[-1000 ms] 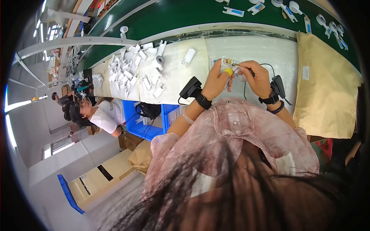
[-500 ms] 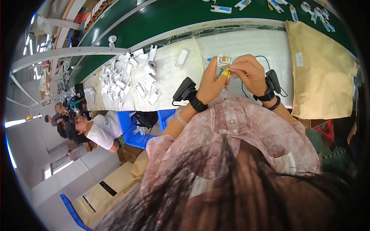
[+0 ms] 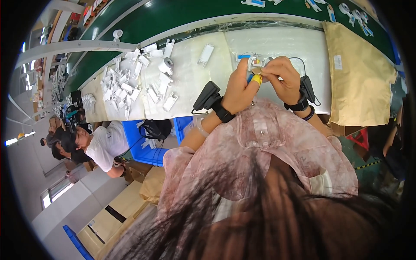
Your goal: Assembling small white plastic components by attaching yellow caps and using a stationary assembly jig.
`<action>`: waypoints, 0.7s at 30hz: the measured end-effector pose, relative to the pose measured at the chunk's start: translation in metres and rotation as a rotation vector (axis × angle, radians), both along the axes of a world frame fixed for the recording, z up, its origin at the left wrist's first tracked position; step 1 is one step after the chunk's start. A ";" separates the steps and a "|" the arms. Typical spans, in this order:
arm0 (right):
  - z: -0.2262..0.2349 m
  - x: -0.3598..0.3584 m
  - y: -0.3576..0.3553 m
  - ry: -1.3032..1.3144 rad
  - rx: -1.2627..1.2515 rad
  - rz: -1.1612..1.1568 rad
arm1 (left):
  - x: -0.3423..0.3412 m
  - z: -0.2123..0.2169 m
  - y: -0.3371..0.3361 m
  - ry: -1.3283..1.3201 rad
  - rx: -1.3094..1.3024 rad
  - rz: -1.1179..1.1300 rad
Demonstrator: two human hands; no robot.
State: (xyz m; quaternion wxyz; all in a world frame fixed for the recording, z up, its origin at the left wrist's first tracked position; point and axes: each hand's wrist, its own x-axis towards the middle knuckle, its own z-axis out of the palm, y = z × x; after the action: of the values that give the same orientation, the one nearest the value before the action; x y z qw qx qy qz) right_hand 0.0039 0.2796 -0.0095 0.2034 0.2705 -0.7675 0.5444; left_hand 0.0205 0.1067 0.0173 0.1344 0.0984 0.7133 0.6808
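Note:
In front of my chest, my left hand (image 3: 237, 89) and my right hand (image 3: 284, 78) meet over the covered table. Between their fingertips is a small tan piece (image 3: 257, 70), its kind too small to make out. My right thumb and forefinger are pinched at it, and the left fingers are closed around the same spot. A yellow wrap (image 3: 257, 78) sits by my left thumb tip, with a bit of blue beside it. Just beyond the fingers lies a white plastic part with a blue strip (image 3: 244, 56), partly hidden by my left hand.
Loose white plastic parts (image 3: 123, 86) are heaped on the left, near a white roll (image 3: 165, 66). A single white part (image 3: 206, 55) lies nearer. Tan sheeting (image 3: 362, 78) covers the right. Beyond runs a green conveyor (image 3: 195, 17). Blue bins (image 3: 145, 157) and a seated person (image 3: 106, 145) are at left.
My hands have shifted slightly right, still together at the tan piece. The view has turned a little, so the heap and the person sit further left.

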 end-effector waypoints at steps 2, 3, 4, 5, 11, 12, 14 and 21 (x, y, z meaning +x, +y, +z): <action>0.002 0.002 -0.006 -0.013 0.011 -0.012 | 0.001 -0.001 -0.004 0.024 0.022 0.007; 0.001 0.003 -0.008 -0.015 0.015 -0.012 | 0.001 -0.001 -0.005 0.050 0.040 0.013; 0.000 0.004 -0.010 -0.033 -0.004 -0.014 | 0.001 -0.002 -0.008 0.048 0.045 0.010; -0.001 0.005 -0.011 -0.050 -0.023 -0.016 | 0.000 -0.003 -0.012 -0.023 0.061 -0.005; 0.009 0.005 -0.017 -0.100 0.003 -0.020 | 0.003 -0.011 -0.017 0.043 0.098 -0.004; 0.009 0.004 -0.018 -0.102 0.009 -0.018 | 0.004 -0.010 -0.017 0.043 0.106 0.010; 0.009 0.001 -0.018 -0.073 0.062 0.001 | 0.005 -0.016 -0.016 0.063 0.117 0.033; 0.009 0.000 -0.032 -0.025 0.129 0.045 | 0.007 -0.021 -0.028 0.004 0.060 0.085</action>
State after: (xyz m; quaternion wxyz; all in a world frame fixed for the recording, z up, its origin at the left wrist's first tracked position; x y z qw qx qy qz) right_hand 0.0040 0.2475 -0.0006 0.1638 0.2933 -0.7971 0.5018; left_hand 0.0274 0.0786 -0.0040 0.1009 0.0734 0.6962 0.7069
